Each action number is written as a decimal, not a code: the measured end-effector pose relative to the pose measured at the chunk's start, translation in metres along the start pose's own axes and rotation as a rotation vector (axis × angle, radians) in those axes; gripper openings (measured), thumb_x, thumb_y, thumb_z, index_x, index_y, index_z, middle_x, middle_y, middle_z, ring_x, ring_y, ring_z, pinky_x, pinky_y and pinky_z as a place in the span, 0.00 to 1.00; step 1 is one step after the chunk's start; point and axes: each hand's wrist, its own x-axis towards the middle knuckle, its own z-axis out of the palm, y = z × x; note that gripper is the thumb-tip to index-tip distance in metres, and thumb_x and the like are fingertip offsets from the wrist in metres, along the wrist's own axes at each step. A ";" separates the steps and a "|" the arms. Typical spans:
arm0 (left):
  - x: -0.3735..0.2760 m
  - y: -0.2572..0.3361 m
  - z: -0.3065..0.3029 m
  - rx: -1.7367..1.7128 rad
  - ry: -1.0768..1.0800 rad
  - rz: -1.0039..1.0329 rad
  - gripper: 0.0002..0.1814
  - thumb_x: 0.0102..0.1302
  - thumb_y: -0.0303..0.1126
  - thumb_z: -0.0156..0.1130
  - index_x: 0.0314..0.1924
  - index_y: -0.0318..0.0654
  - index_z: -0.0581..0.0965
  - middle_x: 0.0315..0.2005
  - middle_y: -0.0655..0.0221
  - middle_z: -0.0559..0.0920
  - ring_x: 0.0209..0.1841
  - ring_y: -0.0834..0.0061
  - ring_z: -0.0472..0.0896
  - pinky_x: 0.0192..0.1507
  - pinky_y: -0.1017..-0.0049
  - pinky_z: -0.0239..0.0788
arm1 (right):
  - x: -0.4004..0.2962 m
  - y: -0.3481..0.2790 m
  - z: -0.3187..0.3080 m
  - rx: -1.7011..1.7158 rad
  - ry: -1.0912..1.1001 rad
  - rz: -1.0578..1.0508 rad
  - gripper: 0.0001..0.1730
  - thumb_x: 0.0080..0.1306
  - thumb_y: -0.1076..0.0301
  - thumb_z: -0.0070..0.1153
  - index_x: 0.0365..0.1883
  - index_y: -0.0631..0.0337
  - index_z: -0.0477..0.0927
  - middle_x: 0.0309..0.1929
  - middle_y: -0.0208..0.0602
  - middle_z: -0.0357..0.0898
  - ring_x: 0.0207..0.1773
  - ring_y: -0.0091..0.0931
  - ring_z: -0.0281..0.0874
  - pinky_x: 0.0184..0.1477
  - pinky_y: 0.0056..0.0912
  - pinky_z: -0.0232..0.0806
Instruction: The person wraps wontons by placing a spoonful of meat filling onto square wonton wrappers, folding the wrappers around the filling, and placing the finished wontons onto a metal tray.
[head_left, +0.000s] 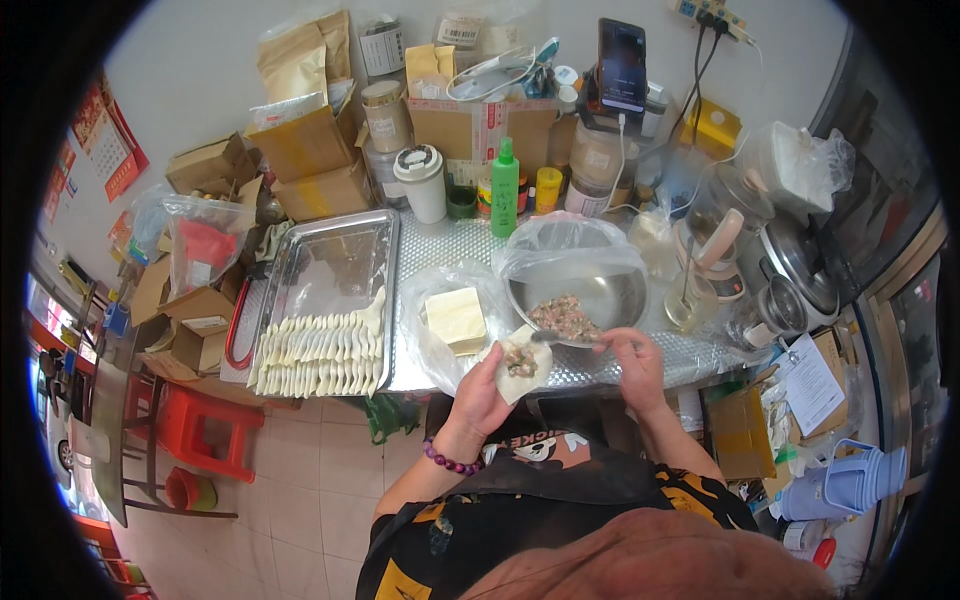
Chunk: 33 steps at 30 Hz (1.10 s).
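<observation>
My left hand (480, 394) holds a pale dough wrapper (523, 384) flat, with a small heap of minced filling (519, 361) on it. A metal spoon (546, 337) is gripped in my right hand (636, 367), its bowl at the wrapper's upper edge. Just beyond, a steel bowl (611, 296) lined at its far rim with a clear bag contains more minced filling (564, 318). A stack of square wrappers (456, 319) lies on a plastic bag left of the bowl. Folded dumplings (319, 352) stand in rows in the near half of a metal tray (390, 277).
A green spray bottle (505, 191) and a lidded white cup (421, 187) stand behind the work area. To the right are a glass jar with a spoon (688, 301) and an electric kettle (720, 240). Cardboard boxes (199, 315) crowd the left; a phone (622, 67) is propped behind.
</observation>
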 end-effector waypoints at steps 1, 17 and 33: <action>0.000 0.001 0.000 -0.010 0.033 0.015 0.22 0.73 0.38 0.40 0.58 0.27 0.63 0.54 0.56 0.71 0.56 0.62 0.72 0.59 0.63 0.64 | 0.001 -0.002 0.000 -0.043 0.028 -0.050 0.11 0.69 0.67 0.45 0.37 0.67 0.76 0.33 0.35 0.78 0.37 0.23 0.75 0.44 0.24 0.65; 0.003 0.003 0.005 -0.097 -0.028 0.011 0.24 0.73 0.41 0.37 0.62 0.32 0.59 0.58 0.57 0.67 0.60 0.60 0.66 0.63 0.60 0.58 | 0.025 -0.007 0.013 -0.812 -0.119 -0.479 0.02 0.57 0.73 0.53 0.29 0.62 0.76 0.28 0.37 0.72 0.36 0.38 0.70 0.41 0.38 0.61; 0.002 -0.001 0.016 -0.162 -0.144 -0.067 0.28 0.73 0.47 0.30 0.64 0.35 0.56 0.61 0.59 0.64 0.63 0.61 0.62 0.65 0.60 0.52 | 0.022 -0.018 0.027 -0.806 -0.168 -0.637 0.23 0.45 0.73 0.63 0.42 0.59 0.76 0.46 0.41 0.71 0.51 0.40 0.70 0.54 0.41 0.63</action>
